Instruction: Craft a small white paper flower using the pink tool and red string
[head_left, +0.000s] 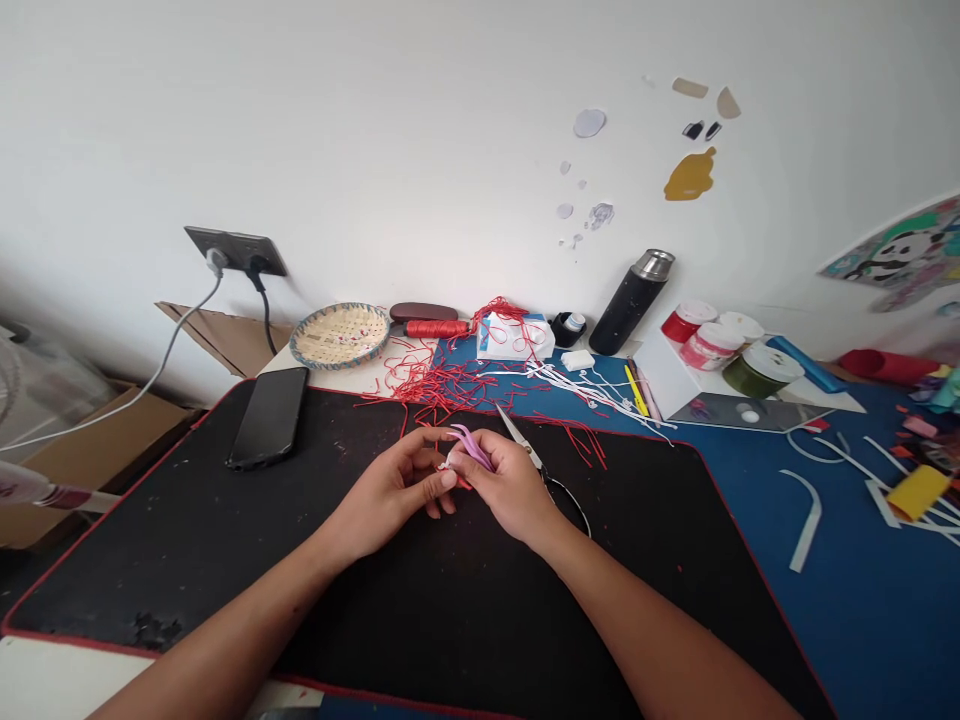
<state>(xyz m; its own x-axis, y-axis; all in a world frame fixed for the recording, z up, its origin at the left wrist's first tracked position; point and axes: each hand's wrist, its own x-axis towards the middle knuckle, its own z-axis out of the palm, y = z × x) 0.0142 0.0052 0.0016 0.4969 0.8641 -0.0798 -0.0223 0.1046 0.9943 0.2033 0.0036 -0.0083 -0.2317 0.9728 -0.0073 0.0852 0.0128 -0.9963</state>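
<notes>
Over the black mat (360, 620), my two hands meet around a small red and white cord piece (448, 464). My left hand (394, 490) pinches it between thumb and fingers; the fingers hide most of it. Tucked in my right hand (517, 490) is a slim purple two-pronged tool (474, 447) resembling tweezers, its curved ends pointing up and left. The right thumb and fingertip also press at the cord piece. Just behind the right hand lie scissors (520, 436), blades pointing away, handles partly covered by the hand.
Cut red cords (427, 385) and white cords (600, 390) lie along the mat's far edge. Behind them are a woven basket (341, 338), a red thread spool (435, 329) and a black flask (632, 302). A phone (268, 418) rests at left, ribbon spools (761, 370) at right.
</notes>
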